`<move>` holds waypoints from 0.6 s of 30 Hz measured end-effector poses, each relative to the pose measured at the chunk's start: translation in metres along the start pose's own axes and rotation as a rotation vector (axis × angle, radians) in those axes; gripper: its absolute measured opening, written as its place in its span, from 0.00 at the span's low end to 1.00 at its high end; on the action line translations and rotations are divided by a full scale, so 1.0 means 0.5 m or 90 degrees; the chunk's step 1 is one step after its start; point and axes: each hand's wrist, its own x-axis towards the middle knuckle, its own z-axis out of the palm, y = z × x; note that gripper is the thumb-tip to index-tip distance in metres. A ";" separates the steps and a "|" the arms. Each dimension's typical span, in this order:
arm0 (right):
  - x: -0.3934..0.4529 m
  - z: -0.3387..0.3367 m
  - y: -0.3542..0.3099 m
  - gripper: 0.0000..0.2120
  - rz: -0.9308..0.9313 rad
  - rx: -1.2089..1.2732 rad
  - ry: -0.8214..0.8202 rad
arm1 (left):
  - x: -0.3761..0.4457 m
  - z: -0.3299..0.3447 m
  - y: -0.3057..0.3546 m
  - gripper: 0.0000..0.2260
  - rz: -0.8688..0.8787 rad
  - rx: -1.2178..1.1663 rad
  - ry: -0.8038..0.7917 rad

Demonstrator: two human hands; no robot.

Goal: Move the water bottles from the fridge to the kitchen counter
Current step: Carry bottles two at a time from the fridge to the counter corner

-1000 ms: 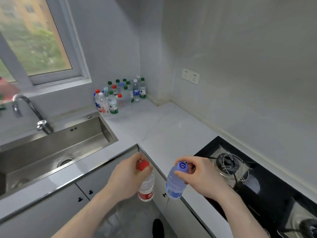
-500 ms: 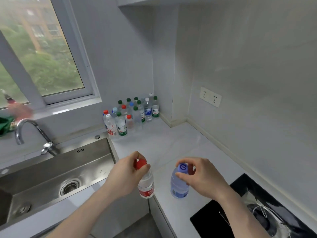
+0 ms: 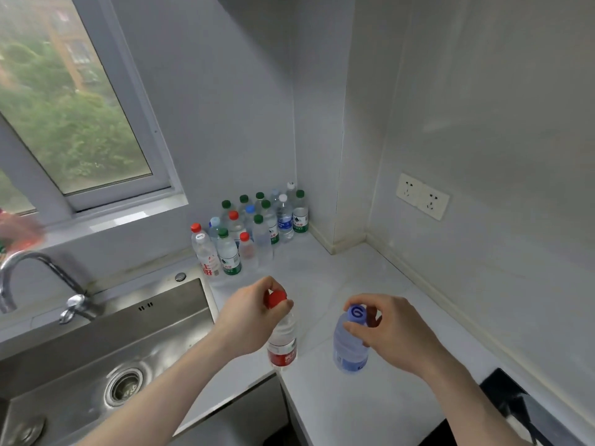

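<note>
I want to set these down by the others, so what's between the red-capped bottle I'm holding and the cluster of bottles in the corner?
In the head view, only bare white counter lies between the red-capped bottle and the cluster of bottles.

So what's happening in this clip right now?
A person carries two water bottles by their necks over the counter. The left hand grips a red-capped bottle; the right hand grips a blue-capped bottle. Neither is set down yet. A cluster of bottles already stands in the corner, beside the sink.
</note>
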 end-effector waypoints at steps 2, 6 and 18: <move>0.034 0.005 0.002 0.06 0.014 -0.001 -0.001 | 0.044 0.002 -0.016 0.08 0.004 0.006 -0.016; 0.119 0.020 -0.002 0.06 0.045 -0.012 0.001 | 0.145 -0.005 -0.057 0.08 0.013 0.020 -0.047; 0.373 0.090 -0.021 0.07 0.102 -0.033 0.027 | 0.433 -0.025 -0.163 0.09 0.153 0.187 -0.064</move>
